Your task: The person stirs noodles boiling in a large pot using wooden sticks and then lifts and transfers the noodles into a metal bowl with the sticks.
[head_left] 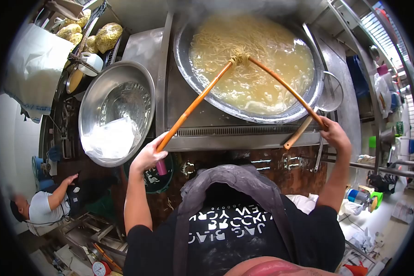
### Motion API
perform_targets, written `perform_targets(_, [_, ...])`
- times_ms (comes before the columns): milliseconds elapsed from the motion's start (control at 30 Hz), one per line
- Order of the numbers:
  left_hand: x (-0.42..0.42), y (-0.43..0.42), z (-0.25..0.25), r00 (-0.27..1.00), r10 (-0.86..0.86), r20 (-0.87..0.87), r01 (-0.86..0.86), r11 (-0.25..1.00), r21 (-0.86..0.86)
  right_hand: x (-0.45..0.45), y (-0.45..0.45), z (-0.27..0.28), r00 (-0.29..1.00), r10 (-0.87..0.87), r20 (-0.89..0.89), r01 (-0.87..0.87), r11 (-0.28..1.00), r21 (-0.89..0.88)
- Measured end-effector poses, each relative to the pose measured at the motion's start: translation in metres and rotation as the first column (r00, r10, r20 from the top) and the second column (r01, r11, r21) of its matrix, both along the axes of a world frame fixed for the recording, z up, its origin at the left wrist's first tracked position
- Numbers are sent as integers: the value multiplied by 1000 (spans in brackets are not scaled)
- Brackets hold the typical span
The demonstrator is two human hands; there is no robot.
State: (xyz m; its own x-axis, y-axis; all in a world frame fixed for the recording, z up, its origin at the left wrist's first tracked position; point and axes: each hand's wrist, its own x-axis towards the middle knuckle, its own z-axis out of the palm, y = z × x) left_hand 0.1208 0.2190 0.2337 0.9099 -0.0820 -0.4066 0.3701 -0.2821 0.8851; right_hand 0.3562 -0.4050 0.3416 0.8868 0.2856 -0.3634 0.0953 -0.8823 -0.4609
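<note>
My left hand (147, 155) is wrapped round the lower end of a long wooden stick (195, 104). A second long wooden stick (285, 87) is gripped by my right hand (336, 133). Both sticks slant inward over a big round pot (188, 76) of cloudy, bubbling water. Their far tips come close together at a clump of yellow noodles (239, 57). More noodles float toward the back of the pot, under steam. Near my right hand a wooden handle (298, 132) lies across the stove's front edge, beside a round wire strainer (332, 92) at the pot's right.
A wide metal basin (89, 103) with a white plastic bag (110, 138) stands left of the stove (225, 142). Below my left hand is a dark green bucket (163, 181). At far left a co-worker (46, 204) sits. Shelves (377, 92) line the right side.
</note>
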Motion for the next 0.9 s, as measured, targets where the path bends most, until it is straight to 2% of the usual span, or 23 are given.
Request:
perform_targets(33, [-12, 4, 7, 1000, 6, -9, -6, 1000, 6, 4, 21, -8, 1000, -4, -29, 2, 997, -73])
perform_targets(67, [-25, 6, 14, 999, 43, -4, -43, 999, 16, 20, 19, -55, 998, 44, -38, -45, 999, -30])
perform_targets(133, [-44, 8, 22, 993, 119, 8, -120, 992, 33, 37, 55, -124, 998, 15, -68, -11, 998, 69])
perform_targets(167, [-42, 8, 23, 991, 136, 15, -137, 986, 91, 39, 86, -131, 996, 12, -89, -13, 1000, -18])
perform_targets(200, [-38, 7, 23, 988, 155, 22, -157, 977, 145, 44, 93, -163, 999, -6, -49, 13, 991, 135])
perform_targets(233, [-34, 5, 23, 984, 175, 25, -177, 964, 199, 56, 93, -192, 997, 60, -38, -50, 973, 227])
perform_targets(267, [-20, 2, 14, 987, 129, 98, -153, 944, 293, 56, 92, -189, 996, 60, -69, -41, 966, 254])
perform_targets(300, [0, -9, 16, 986, 164, 19, -162, 939, 305, 54, 91, -184, 993, 61, -102, -30, 959, 283])
perform_targets(333, [26, -28, 32, 953, 223, -205, -152, 937, 314, 48, 87, -164, 993, 21, -113, 7, 971, 238])
perform_targets(400, [54, -29, -37, 994, 61, 89, -87, 940, 330, 29, 71, -108, 986, -58, -155, 78, 989, 129])
perform_targets(433, [66, -32, -48, 999, 14, 30, -21, 960, 278, 29, 44, -111, 998, -5, -69, 18, 982, 187])
perform_targets(467, [69, -31, -57, 994, -26, 110, -4, 963, 268, 26, 20, -102, 999, -5, -48, 14, 985, 175])
perform_targets(500, [69, -30, -63, 981, -66, 185, 16, 966, 259, 15, 16, -66, 998, -22, -54, 27, 995, 92])
perform_targets(533, [63, -26, -55, 986, -46, 159, 16, 982, 186, 2, 16, -31, 998, -44, -43, 46, 998, 52])
perform_targets(567, [54, -19, -47, 991, -28, 132, 12, 993, 114, -6, 1, -19, 999, -38, 2, 38, 999, 28])
perform_targets(600, [42, -9, -47, 1000, 20, 14, -21, 1000, 16, -15, -7, 0, 997, 10, 72, -10, 1000, -2])
perform_targets(633, [30, -1, -42, 1000, 23, -8, -23, 999, 24, -26, 9, 36, 997, -75, 6, 75, 984, -159])
perform_targets(667, [16, 6, -30, 999, 27, -31, -26, 999, 32, -32, 4, 42, 997, -72, 4, 72, 984, -164])
perform_targets(800, [-31, 12, 26, 996, 65, -61, -60, 995, 79, -24, 2, 5, 1000, 23, -9, -24, 992, -122])
perform_targets(833, [-42, 12, 35, 994, 89, -61, -85, 994, 66, -22, 34, 3, 998, 19, -59, -30, 982, -188])
perform_targets(867, [-52, 14, 39, 996, 94, -3, -94, 991, 91, -13, 36, -40, 994, 11, -108, -19, 997, -74])
perform_targets(900, [-62, 14, 43, 994, 98, 55, -103, 988, 114, -3, 44, -86, 990, 133, -56, -134, 991, -14])
